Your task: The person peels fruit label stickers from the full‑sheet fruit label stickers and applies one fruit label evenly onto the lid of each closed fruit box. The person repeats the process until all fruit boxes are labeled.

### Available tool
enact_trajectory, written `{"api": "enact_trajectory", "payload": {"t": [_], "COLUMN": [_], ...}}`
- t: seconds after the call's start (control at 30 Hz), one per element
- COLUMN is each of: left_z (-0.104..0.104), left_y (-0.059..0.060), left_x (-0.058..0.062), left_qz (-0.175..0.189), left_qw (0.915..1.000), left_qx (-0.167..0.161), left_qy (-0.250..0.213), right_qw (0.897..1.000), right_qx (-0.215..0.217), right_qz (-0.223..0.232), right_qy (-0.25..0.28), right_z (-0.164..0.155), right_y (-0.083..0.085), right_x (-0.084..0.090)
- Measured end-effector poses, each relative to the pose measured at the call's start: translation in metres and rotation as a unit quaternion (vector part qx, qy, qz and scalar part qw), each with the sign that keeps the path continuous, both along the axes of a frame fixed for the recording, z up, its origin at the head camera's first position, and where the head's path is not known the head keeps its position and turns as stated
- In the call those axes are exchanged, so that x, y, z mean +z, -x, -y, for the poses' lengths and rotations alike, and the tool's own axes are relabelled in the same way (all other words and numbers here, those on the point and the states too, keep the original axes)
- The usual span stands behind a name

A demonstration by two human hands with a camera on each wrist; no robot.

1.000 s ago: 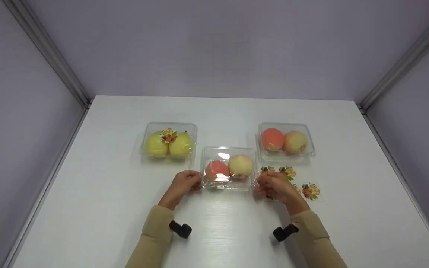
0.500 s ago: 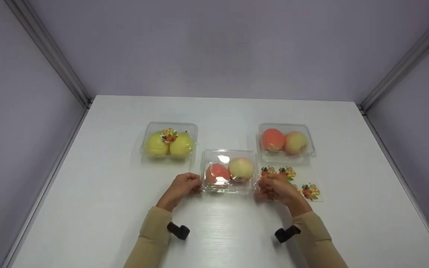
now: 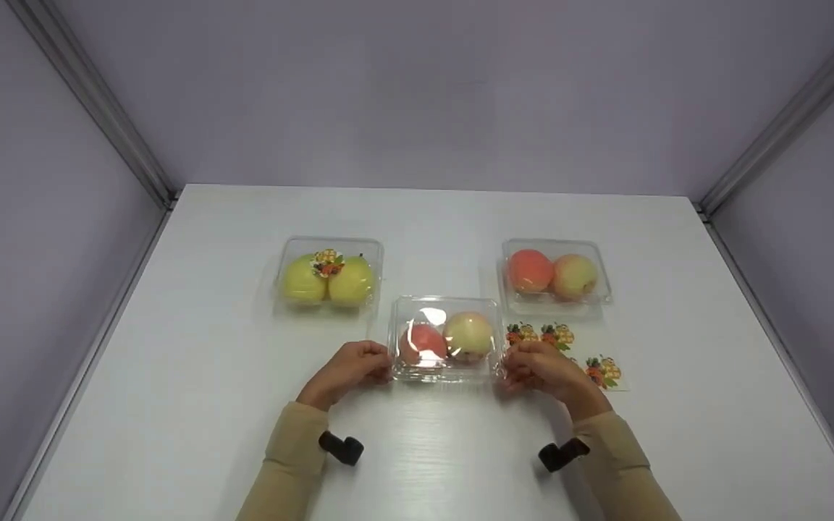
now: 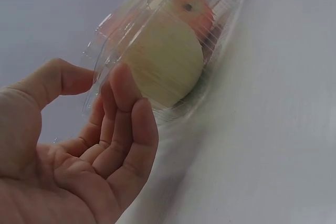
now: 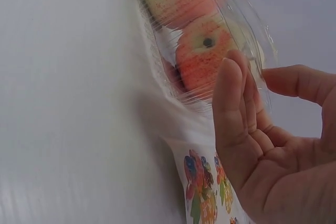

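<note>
Close in front of you on the white worktop (image 3: 417,449), your left hand (image 3: 348,369) and your right hand (image 3: 544,369) each pinch a side rim of the clear box (image 3: 453,373) between thumb and curled fingers, so it sits between them with one reddish fruit (image 3: 421,346) and one pale yellow fruit (image 3: 468,337) inside; whether its base lies flat, I cannot tell. That plastic looks thin and springy, finely ribbed on its walls and shiny on top, so a hard or uneven squeeze could buckle the rim or pop the lid. Tip it, and the rounded fruit would probably roll to one end and pull it from your grip. Your right hand also covers part of the sticker sheet (image 3: 594,340), pale with bright fruit prints; a low finger could drag or crease it. Farther off, to the right, another box (image 3: 551,242) holds a red fruit (image 3: 531,271) and a yellowish fruit (image 3: 575,277), near enough that yours could knock it if pushed forward. Back on the left, two smooth yellow-green pears (image 3: 350,284) sit in a matching box (image 3: 334,240), a fruit sticker (image 3: 328,263) on its lid.
</note>
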State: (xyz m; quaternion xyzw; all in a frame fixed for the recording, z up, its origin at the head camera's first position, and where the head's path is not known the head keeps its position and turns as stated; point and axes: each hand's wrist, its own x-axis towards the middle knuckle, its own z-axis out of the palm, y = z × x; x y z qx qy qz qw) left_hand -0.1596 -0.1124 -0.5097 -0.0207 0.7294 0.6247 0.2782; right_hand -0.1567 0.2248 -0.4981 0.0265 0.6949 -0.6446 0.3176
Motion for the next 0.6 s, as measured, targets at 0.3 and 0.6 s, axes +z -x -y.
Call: {"api": "enact_trajectory", "payload": {"t": [0.3, 0.6], "left_z": [0.0043, 0.0091], "left_y": [-0.0020, -0.0059], "left_x": [-0.0027, -0.0027], "left_qz": [-0.002, 0.000], "left_qw": [0.9994, 0.9985], "left_qx": [-0.027, -0.049], "left_qy": [-0.022, -0.024], "right_qw": [1.000, 0.999], "right_qx": [0.013, 0.027], "right_qz": [0.007, 0.009], "right_qy": [0.009, 0.016], "right_z": [-0.0018, -0.0019], "right_y": [-0.0022, -0.0082], "right_x": [-0.0009, -0.0004]}}
